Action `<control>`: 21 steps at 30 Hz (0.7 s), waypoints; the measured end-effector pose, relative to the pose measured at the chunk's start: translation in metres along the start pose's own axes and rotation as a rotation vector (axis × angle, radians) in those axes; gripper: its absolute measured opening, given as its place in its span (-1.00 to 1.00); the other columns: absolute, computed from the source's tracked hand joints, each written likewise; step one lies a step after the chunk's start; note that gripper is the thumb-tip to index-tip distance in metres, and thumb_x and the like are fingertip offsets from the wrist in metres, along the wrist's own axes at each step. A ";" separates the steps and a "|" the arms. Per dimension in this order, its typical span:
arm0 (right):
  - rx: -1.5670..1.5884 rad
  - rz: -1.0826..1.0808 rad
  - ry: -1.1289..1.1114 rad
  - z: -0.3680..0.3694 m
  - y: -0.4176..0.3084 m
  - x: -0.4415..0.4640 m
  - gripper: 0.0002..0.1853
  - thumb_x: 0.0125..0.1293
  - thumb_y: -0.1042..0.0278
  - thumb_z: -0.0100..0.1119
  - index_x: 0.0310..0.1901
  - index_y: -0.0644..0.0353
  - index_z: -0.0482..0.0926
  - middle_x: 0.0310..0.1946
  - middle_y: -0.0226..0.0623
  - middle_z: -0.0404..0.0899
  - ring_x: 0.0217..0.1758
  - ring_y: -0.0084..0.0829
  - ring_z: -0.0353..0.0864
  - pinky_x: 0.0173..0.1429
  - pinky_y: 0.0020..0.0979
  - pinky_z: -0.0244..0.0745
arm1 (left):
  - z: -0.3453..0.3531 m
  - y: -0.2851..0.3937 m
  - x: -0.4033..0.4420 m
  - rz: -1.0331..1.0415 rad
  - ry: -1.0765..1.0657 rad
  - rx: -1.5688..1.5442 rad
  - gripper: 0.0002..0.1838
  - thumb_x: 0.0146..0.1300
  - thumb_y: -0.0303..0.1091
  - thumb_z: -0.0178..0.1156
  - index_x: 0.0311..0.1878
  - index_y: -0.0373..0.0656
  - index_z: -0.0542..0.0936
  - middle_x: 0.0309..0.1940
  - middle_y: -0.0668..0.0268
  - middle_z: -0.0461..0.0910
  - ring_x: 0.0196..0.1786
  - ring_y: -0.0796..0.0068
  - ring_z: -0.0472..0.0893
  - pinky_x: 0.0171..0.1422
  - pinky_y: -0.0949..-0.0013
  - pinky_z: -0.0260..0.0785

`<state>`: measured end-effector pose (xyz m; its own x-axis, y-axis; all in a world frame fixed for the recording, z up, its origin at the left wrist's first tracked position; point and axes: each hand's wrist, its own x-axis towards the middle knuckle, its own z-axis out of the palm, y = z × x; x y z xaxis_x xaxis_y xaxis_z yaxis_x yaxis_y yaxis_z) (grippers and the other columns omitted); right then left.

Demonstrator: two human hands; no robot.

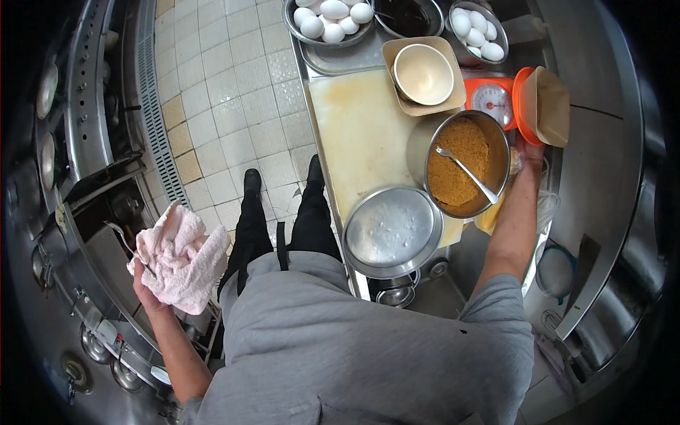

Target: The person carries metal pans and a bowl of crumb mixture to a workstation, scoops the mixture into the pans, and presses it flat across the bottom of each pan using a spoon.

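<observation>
My left hand (147, 292) is closed on a crumpled pale pink towel (180, 258), held out over the left side. A thin metal utensil (122, 237) shows beside the towel; whether the same hand holds it I cannot tell. On the right, my right hand (528, 152) reaches past a steel pot (418, 152) to the base of an orange dial scale (491, 104). Its fingers are mostly hidden beneath the scale's orange pan. Orange-brown crumbly food (453, 159) fills part of the pot, and a metal spoon (467, 173) rests in it.
A round metal lid (393, 230) lies by the pot on the pale cutting board (354, 134). Bowls of white eggs (333, 32) stand at the back, near a cream bowl (423, 74) in a square container. A brown container (551, 106) sits on the scale. Stoves line the left.
</observation>
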<state>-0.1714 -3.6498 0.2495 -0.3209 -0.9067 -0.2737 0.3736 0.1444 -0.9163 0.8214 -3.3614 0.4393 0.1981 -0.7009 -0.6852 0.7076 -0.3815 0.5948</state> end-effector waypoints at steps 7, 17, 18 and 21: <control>0.090 -0.077 -0.016 0.005 0.006 0.002 -0.35 0.44 0.10 0.43 0.48 0.06 0.48 0.46 -0.37 0.53 0.51 -0.32 0.49 0.68 -0.16 0.30 | 0.004 0.004 0.002 0.051 0.052 0.026 -0.33 0.62 0.08 0.03 0.56 -0.22 0.40 0.45 -0.03 0.54 0.46 -0.11 0.55 0.61 -0.20 0.34; -0.038 -0.148 -0.020 0.009 0.013 -0.011 -0.34 0.42 0.16 0.47 0.48 0.04 0.47 0.41 -0.37 0.55 0.45 -0.35 0.55 0.56 -0.20 0.48 | 0.018 0.009 0.010 0.078 -0.050 0.072 -0.36 0.60 0.05 0.06 0.52 -0.21 0.43 0.42 -0.02 0.56 0.43 -0.10 0.57 0.59 -0.19 0.38; -0.037 -0.122 0.059 0.008 0.015 -0.015 -0.35 0.42 0.17 0.47 0.48 0.04 0.46 0.42 -0.37 0.55 0.45 -0.36 0.55 0.55 -0.21 0.48 | 0.026 0.009 0.009 0.075 -0.079 0.078 -0.37 0.60 0.04 0.07 0.51 -0.21 0.44 0.40 -0.02 0.56 0.42 -0.09 0.58 0.58 -0.18 0.39; 0.111 0.037 0.047 -0.082 0.036 0.023 -0.34 0.50 0.18 0.37 0.53 0.18 0.39 0.45 -0.26 0.49 0.49 -0.35 0.50 0.59 -0.22 0.41 | 0.047 0.018 0.013 0.080 -0.181 0.107 -0.40 0.59 0.02 0.09 0.48 -0.21 0.46 0.37 -0.03 0.59 0.39 -0.08 0.60 0.56 -0.17 0.41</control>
<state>-0.2366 -3.6330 0.1859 -0.3442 -0.8818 -0.3225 0.4793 0.1304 -0.8679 0.8052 -3.4059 0.4605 0.1192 -0.8244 -0.5533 0.6163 -0.3755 0.6922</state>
